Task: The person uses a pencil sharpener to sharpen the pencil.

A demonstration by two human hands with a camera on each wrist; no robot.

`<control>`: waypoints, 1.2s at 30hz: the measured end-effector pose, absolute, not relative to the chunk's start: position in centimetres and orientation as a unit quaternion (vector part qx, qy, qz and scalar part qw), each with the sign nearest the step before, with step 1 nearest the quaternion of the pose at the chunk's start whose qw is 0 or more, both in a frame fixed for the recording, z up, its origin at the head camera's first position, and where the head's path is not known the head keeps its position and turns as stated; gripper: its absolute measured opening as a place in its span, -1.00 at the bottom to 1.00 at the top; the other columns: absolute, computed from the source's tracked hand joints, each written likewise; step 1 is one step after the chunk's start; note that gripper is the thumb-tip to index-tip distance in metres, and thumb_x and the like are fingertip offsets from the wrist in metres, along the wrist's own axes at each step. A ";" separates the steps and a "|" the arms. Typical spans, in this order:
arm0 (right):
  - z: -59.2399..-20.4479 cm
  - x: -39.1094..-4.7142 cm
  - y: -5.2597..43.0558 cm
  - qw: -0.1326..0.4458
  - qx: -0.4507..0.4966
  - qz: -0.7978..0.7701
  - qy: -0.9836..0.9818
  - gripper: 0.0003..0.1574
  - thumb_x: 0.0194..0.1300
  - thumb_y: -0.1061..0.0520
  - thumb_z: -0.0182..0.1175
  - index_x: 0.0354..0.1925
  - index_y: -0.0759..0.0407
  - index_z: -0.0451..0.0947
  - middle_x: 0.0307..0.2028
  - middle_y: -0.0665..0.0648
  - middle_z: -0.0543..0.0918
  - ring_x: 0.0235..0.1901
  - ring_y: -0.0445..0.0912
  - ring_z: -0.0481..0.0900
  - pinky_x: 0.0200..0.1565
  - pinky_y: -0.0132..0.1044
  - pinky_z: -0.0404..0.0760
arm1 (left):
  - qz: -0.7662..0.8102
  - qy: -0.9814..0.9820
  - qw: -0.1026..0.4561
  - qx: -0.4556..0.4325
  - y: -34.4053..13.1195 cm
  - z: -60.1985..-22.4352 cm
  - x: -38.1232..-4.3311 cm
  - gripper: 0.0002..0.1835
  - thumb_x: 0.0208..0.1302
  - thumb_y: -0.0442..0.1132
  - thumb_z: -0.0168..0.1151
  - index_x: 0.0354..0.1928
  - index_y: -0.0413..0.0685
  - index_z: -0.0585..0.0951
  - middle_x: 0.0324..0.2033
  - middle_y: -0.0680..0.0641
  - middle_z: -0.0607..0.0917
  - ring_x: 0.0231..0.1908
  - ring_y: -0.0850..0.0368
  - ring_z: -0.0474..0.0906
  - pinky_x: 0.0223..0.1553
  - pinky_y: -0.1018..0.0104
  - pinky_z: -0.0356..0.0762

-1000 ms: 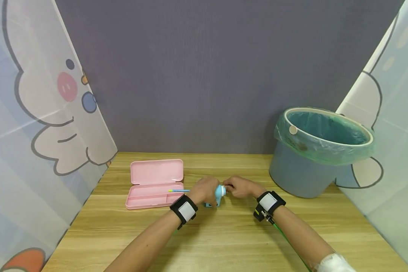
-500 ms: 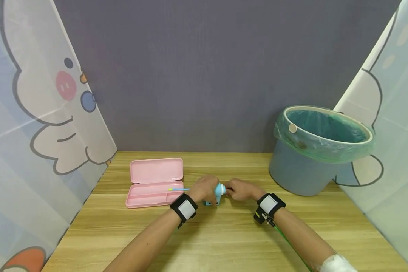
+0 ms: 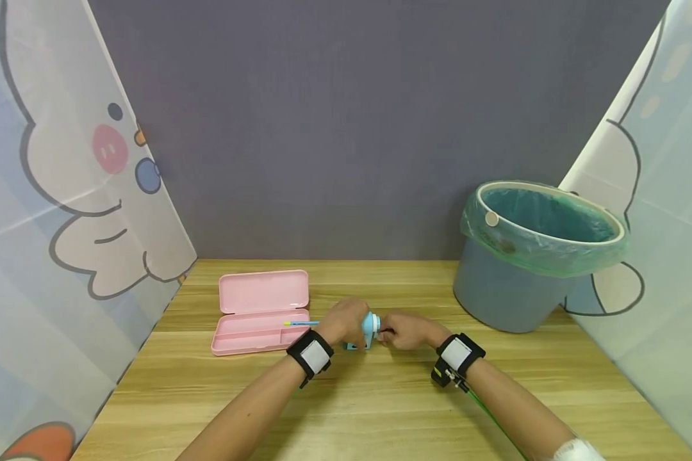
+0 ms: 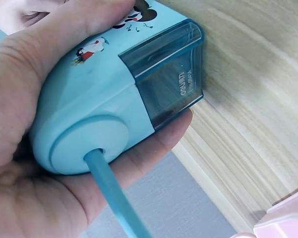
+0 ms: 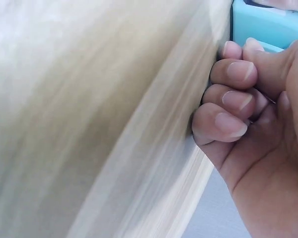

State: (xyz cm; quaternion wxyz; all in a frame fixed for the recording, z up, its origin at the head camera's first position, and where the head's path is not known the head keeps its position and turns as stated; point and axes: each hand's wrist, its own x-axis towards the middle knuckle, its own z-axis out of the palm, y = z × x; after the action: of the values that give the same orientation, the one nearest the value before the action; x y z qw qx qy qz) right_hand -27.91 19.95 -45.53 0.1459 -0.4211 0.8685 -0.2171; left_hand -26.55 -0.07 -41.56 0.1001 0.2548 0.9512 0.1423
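My left hand (image 3: 346,322) grips a light blue pencil sharpener (image 4: 92,96), thumb on one side and fingers on the other. Printed cartoon figures and a clear dark-blue shavings drawer (image 4: 169,77) show in the left wrist view. A blue pencil (image 4: 114,193) sticks out of the sharpener's round hole, its yellow-green end (image 3: 288,323) over the pencil case. At the opposite end, my right hand (image 3: 408,330) has its fingers curled and pinches the sharpener's crank handle, which the fingers mostly hide. In the right wrist view, thumb and forefinger meet beside the sharpener's blue body (image 5: 263,25).
An open pink pencil case (image 3: 259,342) with compartments lies to the left on the wooden table (image 3: 357,410). A grey-blue bin (image 3: 496,288) lined with a green bag stands at the back right. Cartoon-print cloth hangs at both sides, and a grey panel (image 3: 346,128) closes the back.
My right hand has shifted slightly nearer to me beside the sharpener's end, its wrist turning. My left hand keeps its grip, and the pencil stays in the hole.
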 end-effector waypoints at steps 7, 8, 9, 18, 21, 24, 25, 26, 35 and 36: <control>-45.5 -27.5 20.0 0.143 -0.426 -0.214 0.867 -0.62 0.52 0.31 0.04 -0.49 0.16 0.57 -0.58 -0.21 0.35 -0.62 -0.41 0.19 -0.44 -0.54 0.27 | 0.134 0.953 0.092 0.255 0.0 -41.4 -26.5 -0.58 -0.24 -0.20 0.77 -0.39 0.00 0.64 -0.45 0.11 0.61 -0.44 0.21 0.50 -0.39 0.38 0.54; -45.5 -27.4 20.0 0.143 -0.428 -0.218 0.865 -0.62 0.52 0.30 0.04 -0.48 0.16 0.57 -0.58 -0.20 0.35 -0.62 -0.40 0.19 -0.45 -0.53 0.27 | 0.135 0.953 0.092 0.254 0.0 -41.4 -26.5 -0.58 -0.24 -0.21 0.77 -0.39 0.00 0.64 -0.45 0.11 0.61 -0.44 0.21 0.50 -0.39 0.38 0.54; -45.5 -27.3 20.1 0.142 -0.430 -0.219 0.864 -0.62 0.53 0.29 0.04 -0.48 0.15 0.57 -0.57 -0.20 0.36 -0.62 -0.41 0.20 -0.45 -0.53 0.28 | 0.138 0.953 0.092 0.253 0.0 -41.4 -26.4 -0.57 -0.24 -0.21 0.77 -0.38 0.00 0.64 -0.45 0.10 0.61 -0.43 0.21 0.50 -0.39 0.37 0.54; -45.7 -26.5 20.4 0.149 -0.426 -0.244 0.858 -0.62 0.58 0.19 0.02 -0.41 0.07 0.61 -0.50 -0.18 0.49 -0.57 -0.41 0.26 -0.41 -0.52 0.34 | 0.146 0.955 0.091 0.243 -0.1 -41.3 -26.3 -0.57 -0.24 -0.23 0.77 -0.37 -0.01 0.64 -0.44 0.10 0.61 -0.43 0.20 0.50 -0.39 0.36 0.54; -45.8 -26.1 20.6 0.147 -0.430 -0.252 0.855 -0.63 0.58 0.20 0.02 -0.41 0.09 0.61 -0.53 -0.20 0.45 -0.60 -0.41 0.23 -0.45 -0.53 0.31 | 0.154 0.953 0.093 0.244 0.0 -41.4 -26.2 -0.59 -0.24 -0.25 0.76 -0.41 -0.01 0.63 -0.46 0.09 0.59 -0.45 0.20 0.49 -0.42 0.36 0.52; -45.7 -25.7 20.7 0.156 -0.431 -0.263 0.849 -0.62 0.60 0.18 0.02 -0.40 0.11 0.60 -0.57 -0.22 0.38 -0.63 -0.41 0.21 -0.46 -0.54 0.29 | 0.155 0.952 0.096 0.248 0.1 -41.4 -26.3 -0.59 -0.24 -0.27 0.76 -0.42 -0.02 0.62 -0.46 0.08 0.59 -0.46 0.19 0.48 -0.44 0.35 0.52; -45.6 -25.6 20.8 0.163 -0.428 -0.270 0.847 -0.62 0.60 0.17 0.02 -0.40 0.11 0.60 -0.58 -0.22 0.37 -0.64 -0.41 0.21 -0.46 -0.54 0.29 | 0.155 0.952 0.096 0.247 0.1 -41.5 -26.3 -0.58 -0.25 -0.27 0.76 -0.40 -0.02 0.63 -0.46 0.08 0.59 -0.45 0.19 0.49 -0.43 0.35 0.52; -45.5 -25.4 20.8 0.170 -0.425 -0.277 0.845 -0.62 0.61 0.15 0.02 -0.40 0.13 0.59 -0.58 -0.22 0.36 -0.64 -0.40 0.21 -0.46 -0.53 0.29 | 0.152 0.953 0.095 0.245 0.0 -41.4 -26.3 -0.56 -0.26 -0.26 0.77 -0.39 -0.03 0.63 -0.45 0.08 0.59 -0.45 0.19 0.49 -0.42 0.35 0.53; -44.1 -24.1 20.8 0.187 -0.413 -0.311 0.835 -0.57 0.63 0.08 0.00 -0.39 0.24 0.54 -0.59 -0.17 0.30 -0.63 -0.37 0.18 -0.43 -0.50 0.28 | 0.144 0.956 0.087 0.242 -0.1 -41.3 -26.3 -0.51 -0.28 -0.23 0.78 -0.35 -0.04 0.61 -0.41 0.07 0.58 -0.41 0.18 0.49 -0.38 0.35 0.54; -44.0 -24.0 20.8 0.187 -0.414 -0.313 0.834 -0.57 0.63 0.08 0.00 -0.40 0.24 0.53 -0.59 -0.17 0.30 -0.63 -0.37 0.17 -0.43 -0.50 0.28 | 0.143 0.955 0.086 0.244 0.0 -41.3 -26.2 -0.51 -0.29 -0.23 0.79 -0.35 -0.04 0.61 -0.42 0.08 0.58 -0.42 0.18 0.49 -0.38 0.35 0.53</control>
State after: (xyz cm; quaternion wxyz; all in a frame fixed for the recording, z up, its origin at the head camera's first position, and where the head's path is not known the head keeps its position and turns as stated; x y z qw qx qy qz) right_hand -23.97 20.80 -44.02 0.1872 -0.4135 0.8344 -0.3127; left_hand -26.23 -0.03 -41.31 0.0859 0.2439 0.9554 0.1428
